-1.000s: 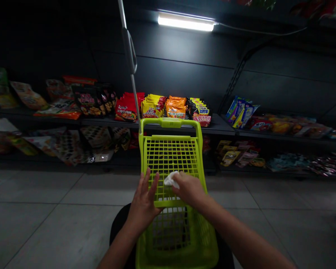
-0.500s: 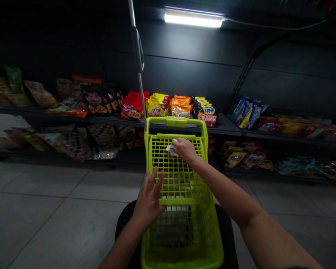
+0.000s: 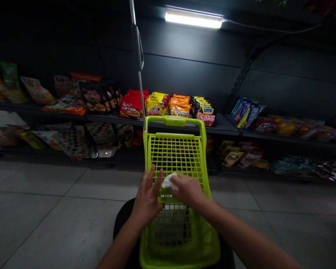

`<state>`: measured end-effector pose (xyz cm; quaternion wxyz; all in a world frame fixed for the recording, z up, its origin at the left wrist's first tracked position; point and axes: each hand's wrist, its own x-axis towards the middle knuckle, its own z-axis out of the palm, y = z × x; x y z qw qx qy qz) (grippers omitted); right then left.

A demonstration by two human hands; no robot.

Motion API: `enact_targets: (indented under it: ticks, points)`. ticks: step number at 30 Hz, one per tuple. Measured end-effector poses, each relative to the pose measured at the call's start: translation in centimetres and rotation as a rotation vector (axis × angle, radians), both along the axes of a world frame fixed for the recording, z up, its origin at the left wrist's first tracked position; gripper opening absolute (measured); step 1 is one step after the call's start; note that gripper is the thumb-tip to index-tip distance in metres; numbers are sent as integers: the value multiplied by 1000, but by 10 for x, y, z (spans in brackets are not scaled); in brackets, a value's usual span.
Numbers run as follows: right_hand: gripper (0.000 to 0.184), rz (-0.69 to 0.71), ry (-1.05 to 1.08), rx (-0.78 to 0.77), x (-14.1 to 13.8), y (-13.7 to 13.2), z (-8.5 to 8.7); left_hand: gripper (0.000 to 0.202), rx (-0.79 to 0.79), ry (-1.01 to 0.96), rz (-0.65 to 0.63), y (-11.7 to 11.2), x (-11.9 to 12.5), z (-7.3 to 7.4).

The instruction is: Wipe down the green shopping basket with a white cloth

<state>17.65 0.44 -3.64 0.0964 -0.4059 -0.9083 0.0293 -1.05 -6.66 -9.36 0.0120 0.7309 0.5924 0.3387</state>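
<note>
A lime-green plastic shopping basket [image 3: 182, 257] with gridded sides stands in front of me, its folded-up handle frame towards the shelf. My right hand [image 3: 186, 188] is closed on a crumpled white tissue [image 3: 169, 181], holding it against the grid panel in the basket's middle. Over the basket's left side lies my left hand [image 3: 149, 192], its fingers spread and pointing forward, the thumb at the crossbar. It holds nothing that I can see. A thin metal pole [image 3: 141, 89] with a grey grip rises at the basket's back left.
Behind the basket runs a dark shelf [image 3: 224, 125] with red, yellow, orange and black snack packets [image 3: 180, 105]. More bags [image 3: 232, 155] fill the lower shelf. A lit tube lamp [image 3: 193, 18] hangs above. Grey floor tiles [image 3: 53, 224] spread on both sides.
My right hand has drawn the tissue back towards me, from near the top of the grid panel to its lower part. My left hand has stayed nearly in place.
</note>
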Motion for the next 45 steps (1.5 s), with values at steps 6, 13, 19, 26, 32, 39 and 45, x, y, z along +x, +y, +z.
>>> enact_targets:
  ticks: [6, 13, 19, 26, 32, 39, 45]
  points:
    - [14, 169, -32, 17, 8, -7, -1, 124, 29, -25, -15, 1, 0, -2]
    - [21, -99, -85, 142, -50, 118, 36, 131, -9, -21, -4, 4, -1, 0]
    - [32, -339, -9, 144, -79, 153, 46, 135, -20, -2, 5, 5, -4, 0]
    - [22, -126, 22, 20, -43, 56, 17, 128, 35, -33, 2, 3, -3, -2]
    - [17, 136, 7, -84, -13, -21, -3, 123, 53, -38, -13, 1, -1, -4]
    - [19, 69, -31, 94, -49, 76, 21, 129, 68, -30, -10, 7, -3, -8]
    - [26, -225, -45, 177, -90, 163, 46, 137, 42, -70, -7, 7, -3, -3]
